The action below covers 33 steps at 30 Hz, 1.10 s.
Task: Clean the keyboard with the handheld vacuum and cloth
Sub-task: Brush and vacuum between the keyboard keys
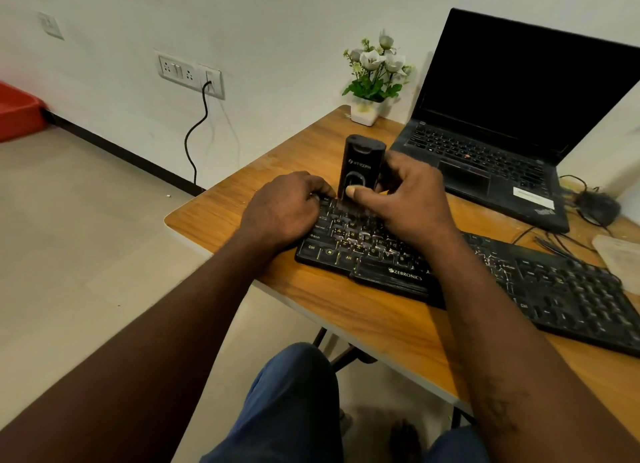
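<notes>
A black rectangular plastic keyboard (554,289) is laid along the near edge of the brown wooden table (363,310), its left end close to the table's left edge. A black upright plastic handheld vacuum (362,161) is stood on the keys at the keyboard's far left corner and is gripped from the right by the right hand (405,199). The left hand (284,209) is set on the keyboard's left end, just left of the vacuum, with fingers curled over its far edge. Behind the keyboard, toward the far edge, an open black laptop (485,157) is placed. A white square pot of white flowers (365,111) is set at the far left corner, left of the laptop. A black corded mouse (597,206) is found right of the laptop.
</notes>
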Each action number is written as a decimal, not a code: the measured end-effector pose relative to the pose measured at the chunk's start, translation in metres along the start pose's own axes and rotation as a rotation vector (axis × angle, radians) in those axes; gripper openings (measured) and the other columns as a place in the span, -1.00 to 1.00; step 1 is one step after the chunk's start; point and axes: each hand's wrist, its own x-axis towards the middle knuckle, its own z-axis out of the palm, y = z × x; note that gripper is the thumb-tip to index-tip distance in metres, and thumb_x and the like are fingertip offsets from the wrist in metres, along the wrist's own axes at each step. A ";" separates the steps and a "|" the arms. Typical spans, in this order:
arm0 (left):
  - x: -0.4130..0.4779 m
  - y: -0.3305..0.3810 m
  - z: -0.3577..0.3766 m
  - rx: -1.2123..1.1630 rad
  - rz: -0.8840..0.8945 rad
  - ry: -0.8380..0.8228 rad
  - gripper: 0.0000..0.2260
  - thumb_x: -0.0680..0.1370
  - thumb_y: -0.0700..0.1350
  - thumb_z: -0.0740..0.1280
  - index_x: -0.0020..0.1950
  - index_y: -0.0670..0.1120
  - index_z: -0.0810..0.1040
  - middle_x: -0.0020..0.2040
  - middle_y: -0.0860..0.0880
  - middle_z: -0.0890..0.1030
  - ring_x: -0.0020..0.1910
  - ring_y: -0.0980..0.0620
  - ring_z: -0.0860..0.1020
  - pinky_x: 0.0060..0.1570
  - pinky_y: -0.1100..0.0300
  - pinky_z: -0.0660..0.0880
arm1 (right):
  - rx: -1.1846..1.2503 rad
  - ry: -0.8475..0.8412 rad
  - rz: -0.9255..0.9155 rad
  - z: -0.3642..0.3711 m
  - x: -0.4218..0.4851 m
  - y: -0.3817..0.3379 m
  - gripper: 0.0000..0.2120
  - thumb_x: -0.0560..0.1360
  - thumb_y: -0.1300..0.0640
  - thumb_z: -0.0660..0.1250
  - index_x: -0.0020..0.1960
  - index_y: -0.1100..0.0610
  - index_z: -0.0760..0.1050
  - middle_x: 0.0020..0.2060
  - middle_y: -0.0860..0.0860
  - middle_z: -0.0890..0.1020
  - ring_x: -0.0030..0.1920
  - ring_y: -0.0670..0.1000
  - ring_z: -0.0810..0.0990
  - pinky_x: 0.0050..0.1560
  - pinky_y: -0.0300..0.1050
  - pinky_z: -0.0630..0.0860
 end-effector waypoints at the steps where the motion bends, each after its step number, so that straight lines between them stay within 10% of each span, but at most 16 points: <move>1: 0.000 0.000 0.000 0.002 0.005 0.005 -0.74 0.65 -0.10 0.22 0.18 0.12 0.66 0.14 0.09 0.63 0.05 0.05 0.55 0.02 0.01 0.51 | 0.081 -0.092 -0.002 -0.004 -0.004 -0.002 -0.55 0.42 0.04 0.61 0.29 -0.03 0.61 -0.04 -0.03 0.73 -0.12 -0.02 0.69 -0.11 -0.11 0.68; 4: -0.001 0.000 0.001 -0.008 0.008 0.027 -0.77 0.66 -0.03 0.23 0.21 0.12 0.65 0.10 0.08 0.65 0.02 0.03 0.58 -0.03 0.01 0.52 | 0.164 -0.271 -0.089 -0.005 -0.014 -0.007 -0.53 0.43 0.10 0.62 0.30 -0.01 0.60 -0.01 -0.02 0.73 -0.07 -0.01 0.69 -0.06 -0.21 0.65; 9: 0.000 0.001 -0.001 0.010 0.000 0.010 -0.70 0.63 -0.14 0.22 0.16 0.14 0.67 0.16 0.10 0.63 0.09 0.05 0.55 0.05 0.02 0.50 | -0.112 0.024 -0.076 -0.001 -0.002 -0.002 -0.46 0.43 0.04 0.60 0.38 0.05 0.58 0.14 -0.05 0.73 0.06 -0.11 0.68 0.07 -0.10 0.65; 14: -0.003 0.003 0.000 0.007 -0.002 0.035 -0.76 0.65 -0.06 0.24 0.21 0.11 0.66 0.08 0.08 0.66 -0.01 0.03 0.58 -0.09 0.05 0.50 | 0.169 -0.280 -0.112 -0.007 -0.016 -0.008 -0.52 0.43 0.12 0.61 0.32 -0.02 0.60 0.03 -0.06 0.73 0.00 -0.01 0.69 0.00 -0.10 0.66; 19: -0.001 0.003 0.000 0.054 0.000 0.032 -0.71 0.65 -0.14 0.22 0.20 0.14 0.67 0.16 0.10 0.63 0.08 0.05 0.55 0.00 0.06 0.48 | -0.104 0.007 -0.059 -0.003 -0.005 -0.004 -0.49 0.43 0.02 0.60 0.34 0.01 0.60 0.06 -0.06 0.74 0.00 -0.12 0.69 0.04 -0.07 0.68; 24: -0.003 0.003 0.001 0.077 0.013 0.033 -0.74 0.65 -0.11 0.22 0.19 0.09 0.66 0.09 0.07 0.63 -0.01 0.04 0.56 -0.12 0.06 0.48 | 0.176 -0.245 -0.050 -0.006 -0.017 -0.004 -0.54 0.42 0.07 0.63 0.29 0.00 0.61 -0.06 -0.02 0.72 -0.09 -0.05 0.69 -0.10 -0.17 0.65; 29: -0.002 0.004 0.000 0.068 0.010 0.035 -0.71 0.64 -0.14 0.22 0.19 0.15 0.67 0.16 0.09 0.63 0.09 0.04 0.56 0.04 0.00 0.52 | -0.139 0.094 -0.018 -0.003 -0.006 0.002 -0.47 0.43 -0.01 0.60 0.36 0.05 0.60 0.09 -0.03 0.74 0.02 -0.12 0.68 -0.01 -0.19 0.64; 33: -0.003 0.002 0.001 0.071 0.007 0.045 -0.77 0.65 -0.09 0.24 0.17 0.10 0.66 0.08 0.07 0.64 0.01 0.03 0.57 -0.09 0.05 0.48 | 0.172 -0.253 -0.033 -0.012 -0.019 -0.006 -0.50 0.42 0.08 0.63 0.32 0.00 0.60 -0.03 -0.03 0.73 -0.07 -0.01 0.69 -0.06 -0.15 0.67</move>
